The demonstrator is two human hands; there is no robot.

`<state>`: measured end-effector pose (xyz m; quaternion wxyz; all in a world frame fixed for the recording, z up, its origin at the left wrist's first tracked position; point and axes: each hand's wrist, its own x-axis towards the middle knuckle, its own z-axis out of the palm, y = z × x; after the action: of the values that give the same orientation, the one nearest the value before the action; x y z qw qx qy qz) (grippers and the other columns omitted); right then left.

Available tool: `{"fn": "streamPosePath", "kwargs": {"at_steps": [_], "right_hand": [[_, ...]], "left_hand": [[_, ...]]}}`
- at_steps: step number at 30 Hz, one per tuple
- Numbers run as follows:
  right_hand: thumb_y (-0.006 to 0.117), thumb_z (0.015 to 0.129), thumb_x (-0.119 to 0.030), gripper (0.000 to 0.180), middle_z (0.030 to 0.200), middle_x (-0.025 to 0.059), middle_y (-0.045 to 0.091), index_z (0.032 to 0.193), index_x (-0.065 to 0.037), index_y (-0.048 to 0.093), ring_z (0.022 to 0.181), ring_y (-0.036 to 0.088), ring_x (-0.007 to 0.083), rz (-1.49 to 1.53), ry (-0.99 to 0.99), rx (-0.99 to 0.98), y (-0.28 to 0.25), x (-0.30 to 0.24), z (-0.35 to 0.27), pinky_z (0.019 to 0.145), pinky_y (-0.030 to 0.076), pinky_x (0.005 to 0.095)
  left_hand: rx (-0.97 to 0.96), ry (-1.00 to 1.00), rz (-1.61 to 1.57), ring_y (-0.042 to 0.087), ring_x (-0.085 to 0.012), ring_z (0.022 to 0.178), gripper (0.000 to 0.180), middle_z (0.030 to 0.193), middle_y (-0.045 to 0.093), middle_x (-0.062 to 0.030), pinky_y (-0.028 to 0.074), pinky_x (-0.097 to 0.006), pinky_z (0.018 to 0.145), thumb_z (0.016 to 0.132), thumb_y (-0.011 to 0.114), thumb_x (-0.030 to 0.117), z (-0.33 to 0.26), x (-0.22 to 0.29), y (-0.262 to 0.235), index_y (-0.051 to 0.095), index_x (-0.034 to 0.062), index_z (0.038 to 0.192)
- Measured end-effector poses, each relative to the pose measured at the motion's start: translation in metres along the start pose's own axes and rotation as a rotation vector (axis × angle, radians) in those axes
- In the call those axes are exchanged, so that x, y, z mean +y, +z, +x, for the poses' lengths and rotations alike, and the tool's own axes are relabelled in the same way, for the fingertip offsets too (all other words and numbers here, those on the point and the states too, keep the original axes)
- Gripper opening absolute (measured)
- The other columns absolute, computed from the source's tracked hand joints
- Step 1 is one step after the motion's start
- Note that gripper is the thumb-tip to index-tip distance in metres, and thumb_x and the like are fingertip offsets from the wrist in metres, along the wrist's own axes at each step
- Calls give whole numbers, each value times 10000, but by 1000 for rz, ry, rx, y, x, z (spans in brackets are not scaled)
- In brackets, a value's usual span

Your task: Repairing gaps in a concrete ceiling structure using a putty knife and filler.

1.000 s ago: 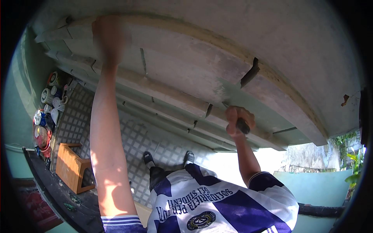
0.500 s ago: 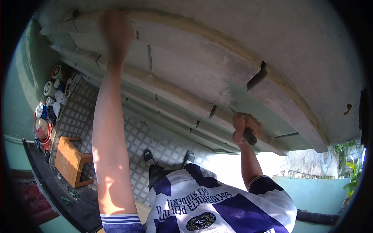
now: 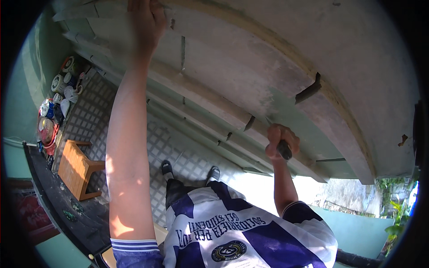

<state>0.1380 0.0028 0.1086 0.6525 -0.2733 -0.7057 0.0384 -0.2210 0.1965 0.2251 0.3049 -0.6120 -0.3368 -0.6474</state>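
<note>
My left arm reaches up to the ribbed, worn pale surface (image 3: 223,58). My left hand (image 3: 149,27) is at the top edge of the view, against a long rib, with its fingers curled. Part of it is cut off and slightly blurred, so what lies inside the fingers is hidden. Lower on the right, my right hand (image 3: 282,138) is closed around a black-handled tool (image 3: 284,151). A thin, narrow blade (image 3: 268,120) sticks out past the fingers towards a scuffed, pale patch beside a rib; contact cannot be made out.
Several parallel ribs (image 3: 205,91) with dark notches run across the surface. Left stand an orange-brown stool (image 3: 73,167), a dark ledge (image 3: 49,187) and several tubs and bags (image 3: 58,85). My sandalled feet (image 3: 167,168) stand on checkered tiles (image 3: 154,134). Plants (image 3: 393,223) show at right.
The view has shifted slightly, moving the ribs a little to the right. My left hand is less blurred and nearer the top edge. My right hand keeps its hold on the tool.
</note>
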Motion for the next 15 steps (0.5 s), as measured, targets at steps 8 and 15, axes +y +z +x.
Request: {"fn": "streamPosePath", "kwargs": {"at_steps": [8, 15], "right_hand": [[509, 889, 45, 314, 472, 64, 461, 620, -49, 377, 395, 463, 140, -65, -89, -27, 6, -1, 12, 395, 417, 286], [551, 871, 54, 345, 485, 51, 502, 592, -61, 384, 397, 491, 142, 59, 63, 33, -2, -6, 19, 425, 429, 278]], "left_hand": [[29, 61, 149, 467, -299, 788, 186, 836, 501, -149, 393, -415, 757, 960, 354, 87, -7, -21, -1, 504, 6, 884], [-8, -3, 14, 477, -310, 791, 231, 843, 509, -152, 397, -434, 767, 984, 338, 118, -5, -12, 1, 517, 12, 883]]}}
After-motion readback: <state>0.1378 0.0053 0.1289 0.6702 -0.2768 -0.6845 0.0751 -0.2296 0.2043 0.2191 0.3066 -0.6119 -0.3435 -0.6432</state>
